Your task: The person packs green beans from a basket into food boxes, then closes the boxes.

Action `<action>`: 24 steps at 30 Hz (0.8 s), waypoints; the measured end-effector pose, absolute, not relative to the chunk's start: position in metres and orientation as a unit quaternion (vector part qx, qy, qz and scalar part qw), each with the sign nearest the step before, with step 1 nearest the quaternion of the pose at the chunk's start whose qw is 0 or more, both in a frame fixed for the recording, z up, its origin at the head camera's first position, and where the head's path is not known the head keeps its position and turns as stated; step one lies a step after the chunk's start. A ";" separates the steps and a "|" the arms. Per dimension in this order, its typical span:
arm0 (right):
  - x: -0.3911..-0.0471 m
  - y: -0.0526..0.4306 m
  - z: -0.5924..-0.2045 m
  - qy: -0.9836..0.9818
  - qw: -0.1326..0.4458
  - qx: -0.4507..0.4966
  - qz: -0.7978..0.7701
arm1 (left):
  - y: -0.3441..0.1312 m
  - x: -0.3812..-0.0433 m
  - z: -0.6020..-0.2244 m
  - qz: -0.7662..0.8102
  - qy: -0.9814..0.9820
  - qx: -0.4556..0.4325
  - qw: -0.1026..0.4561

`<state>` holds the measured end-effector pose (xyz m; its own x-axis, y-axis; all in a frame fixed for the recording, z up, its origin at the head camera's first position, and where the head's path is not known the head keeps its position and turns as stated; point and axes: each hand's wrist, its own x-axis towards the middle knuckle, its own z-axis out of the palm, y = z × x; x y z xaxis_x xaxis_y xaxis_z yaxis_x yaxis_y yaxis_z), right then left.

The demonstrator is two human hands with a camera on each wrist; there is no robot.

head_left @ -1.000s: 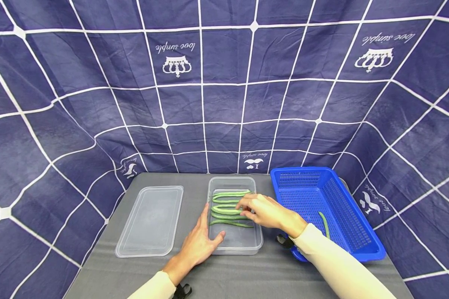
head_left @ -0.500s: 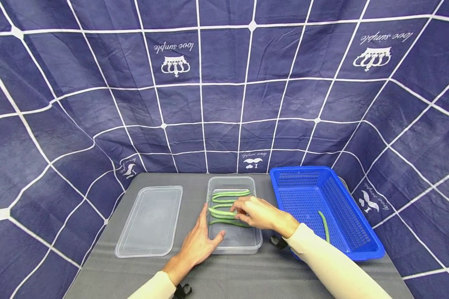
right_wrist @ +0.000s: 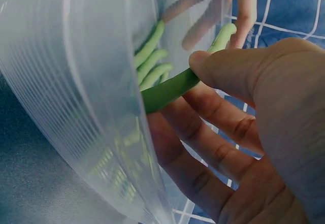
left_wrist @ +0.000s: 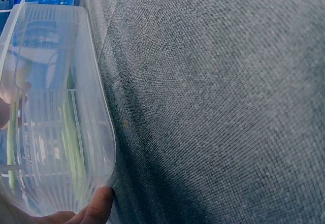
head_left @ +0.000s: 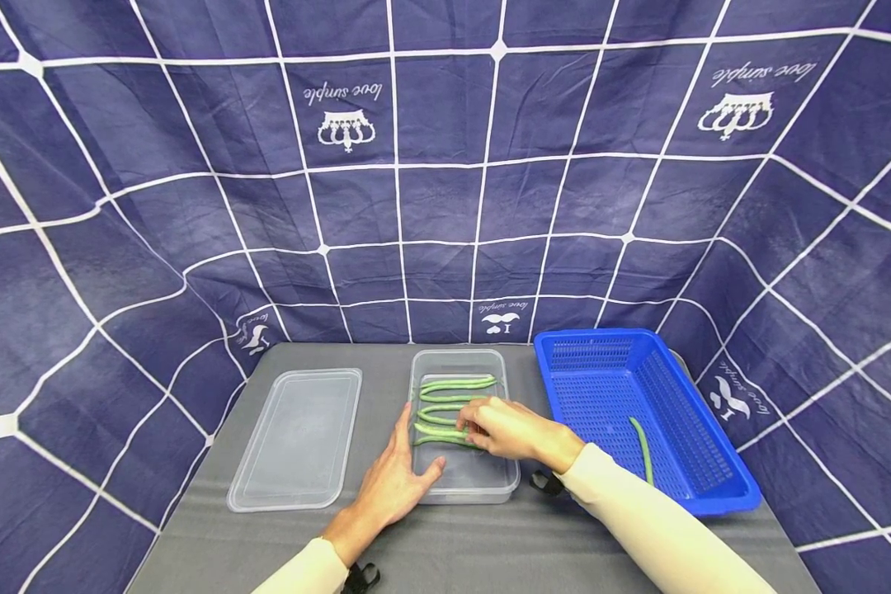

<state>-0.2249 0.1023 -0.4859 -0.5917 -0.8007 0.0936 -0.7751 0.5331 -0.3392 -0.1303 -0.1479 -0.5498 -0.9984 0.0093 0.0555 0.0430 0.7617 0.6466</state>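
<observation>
The box (head_left: 468,477) and lid (head_left: 297,437) are clear plastic, the basket (head_left: 586,400) glossy plastic, the table (head_left: 387,379) rough matt cloth, the curtain (head_left: 445,206) creased cloth, the beans (head_left: 456,384) smooth

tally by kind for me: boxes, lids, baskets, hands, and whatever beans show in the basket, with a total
Box: 1
Lid: 1
Basket: 1
Bean showing in it: 1 (a sleeve hides part of the inside)
Left hand and right hand: 2
Total: 6
</observation>
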 end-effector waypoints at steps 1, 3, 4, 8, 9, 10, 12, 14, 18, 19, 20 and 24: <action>-0.225 0.102 -0.486 0.875 0.040 -0.450 -0.174 | -0.148 -0.130 -0.550 -0.345 -0.938 -0.013 0.024; -0.225 0.100 -0.487 0.875 0.047 -0.449 -0.171 | -0.148 -0.130 -0.550 -0.345 -0.938 -0.013 0.025; -0.225 0.100 -0.488 0.875 0.050 -0.450 -0.170 | -0.149 -0.130 -0.550 -0.344 -0.938 -0.015 0.026; -0.225 0.097 -0.490 0.872 0.047 -0.459 -0.163 | -0.149 -0.130 -0.551 -0.343 -0.939 -0.012 0.022; -0.225 0.097 -0.491 0.871 0.044 -0.462 -0.161 | -0.149 -0.130 -0.552 -0.342 -0.939 -0.014 0.023; -0.225 0.096 -0.491 0.870 0.040 -0.464 -0.160 | -0.149 -0.130 -0.552 -0.342 -0.939 -0.014 0.023; -0.225 0.095 -0.492 0.870 0.035 -0.467 -0.156 | -0.149 -0.130 -0.551 -0.342 -0.939 -0.015 0.022; -0.225 0.095 -0.492 0.871 0.036 -0.465 -0.155 | -0.149 -0.130 -0.551 -0.343 -0.939 -0.016 0.022; -0.224 0.097 -0.491 0.879 0.062 -0.446 -0.159 | -0.149 -0.130 -0.550 -0.343 -0.939 -0.019 0.021; -0.224 0.098 -0.490 0.881 0.068 -0.440 -0.160 | -0.150 -0.130 -0.550 -0.343 -0.939 -0.020 0.022; -0.223 0.099 -0.489 0.884 0.072 -0.433 -0.160 | -0.150 -0.130 -0.549 -0.343 -0.939 -0.020 0.022; -0.222 0.104 -0.486 0.890 0.070 -0.422 -0.157 | -0.150 -0.130 -0.550 -0.345 -0.938 -0.020 0.021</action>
